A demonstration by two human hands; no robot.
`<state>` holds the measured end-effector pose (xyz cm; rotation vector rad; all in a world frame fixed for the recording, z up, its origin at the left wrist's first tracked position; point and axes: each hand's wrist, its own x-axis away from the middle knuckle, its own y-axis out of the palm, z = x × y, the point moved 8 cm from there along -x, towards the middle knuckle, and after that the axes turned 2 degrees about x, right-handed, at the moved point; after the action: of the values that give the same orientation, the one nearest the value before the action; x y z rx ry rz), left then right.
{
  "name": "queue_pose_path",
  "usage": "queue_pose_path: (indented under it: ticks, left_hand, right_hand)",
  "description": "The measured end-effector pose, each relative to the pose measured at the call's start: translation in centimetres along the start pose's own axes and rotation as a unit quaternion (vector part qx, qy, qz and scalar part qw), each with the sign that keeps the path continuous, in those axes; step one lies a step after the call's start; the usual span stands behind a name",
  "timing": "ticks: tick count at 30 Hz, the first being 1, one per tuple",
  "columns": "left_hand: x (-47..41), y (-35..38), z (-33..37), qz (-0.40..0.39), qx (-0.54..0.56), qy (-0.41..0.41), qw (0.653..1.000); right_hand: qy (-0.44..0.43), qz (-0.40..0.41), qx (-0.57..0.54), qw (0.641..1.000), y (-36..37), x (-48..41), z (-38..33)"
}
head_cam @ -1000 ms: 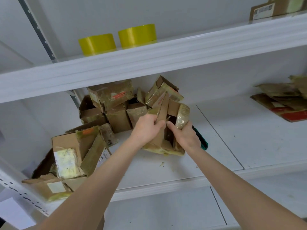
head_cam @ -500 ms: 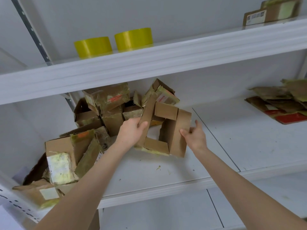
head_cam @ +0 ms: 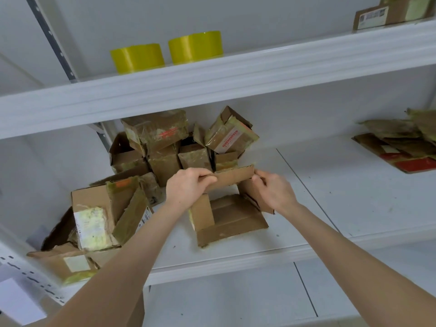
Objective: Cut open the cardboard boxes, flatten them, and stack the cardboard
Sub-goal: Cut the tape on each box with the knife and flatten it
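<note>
An opened brown cardboard box (head_cam: 232,219) stands on the white middle shelf (head_cam: 342,197), its flaps spread and its inside facing me. My left hand (head_cam: 187,186) grips the left end of its top flap, fingers curled over the edge. My right hand (head_cam: 273,191) pinches the right end of the same flap and the right wall. Behind and to the left lies a heap of taped, crumpled boxes (head_cam: 165,142). A stack of flattened cardboard (head_cam: 403,145) rests at the far right of the shelf.
Two yellow tape rolls (head_cam: 165,54) sit on the upper shelf, with a labelled box (head_cam: 391,14) at its right end. More torn boxes (head_cam: 94,223) crowd the shelf's left front edge. A lower white shelf (head_cam: 236,298) shows below.
The box was turned and spread open on the shelf, its inside now towards me. Both hands shifted from its sides up to the top flap.
</note>
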<state>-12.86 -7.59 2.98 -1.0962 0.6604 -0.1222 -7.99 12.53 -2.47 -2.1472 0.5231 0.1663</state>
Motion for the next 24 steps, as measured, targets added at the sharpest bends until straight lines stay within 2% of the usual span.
queue_pose_path:
  ticks: [2,4,6,7,9,11,15,17,19,21,23,24]
  left_hand:
    - [0.6,-1.2,-1.5,0.100,0.029,-0.062,0.993]
    - [1.9,-1.0,-4.3,0.143,0.126,-0.194,0.962]
    - [3.5,1.3,-6.4,0.081,0.207,-0.293,0.930]
    - [4.0,2.4,-6.7,0.031,0.197,-0.308,0.930]
    - [4.5,3.6,-7.1,-0.032,0.159,-0.322,0.933]
    - [3.9,3.8,-7.5,-0.055,0.122,-0.337,0.932]
    - [2.6,3.4,-7.6,-0.058,0.017,-0.349,0.935]
    - [2.5,3.6,-7.4,-0.038,0.003,-0.336,0.941]
    - [2.1,3.9,-6.8,-0.020,0.047,-0.284,0.957]
    - [1.7,4.7,-6.2,-0.061,0.143,-0.215,0.964]
    - [1.8,5.0,-6.1,-0.120,0.262,-0.176,0.941]
    - [2.1,4.9,-6.5,-0.132,0.316,-0.187,0.921]
  right_hand:
    - [-0.002,0.024,-0.016,1.000,0.1,0.1,-0.2]
    - [0.017,0.046,-0.017,0.999,0.2,0.1,-0.1]
    - [0.038,0.062,-0.037,0.997,0.1,0.0,0.0]
    - [0.041,0.065,-0.045,0.996,0.1,-0.1,-0.1]
    - [0.025,0.063,-0.048,0.997,0.1,0.1,-0.5]
    - [-0.001,0.062,-0.058,0.996,0.3,0.6,-1.0]
    - [-0.050,0.072,-0.080,0.993,0.4,1.9,-1.3]
    - [-0.048,0.079,-0.090,0.992,0.2,2.1,-1.0]
    - [-0.019,0.080,-0.114,0.990,-0.2,2.0,0.0]
    - [0.035,0.081,-0.176,0.980,-0.8,1.8,1.8]
    - [0.110,0.071,-0.289,0.948,-0.9,1.6,4.2]
    - [0.144,0.046,-0.358,0.921,-0.5,1.6,5.3]
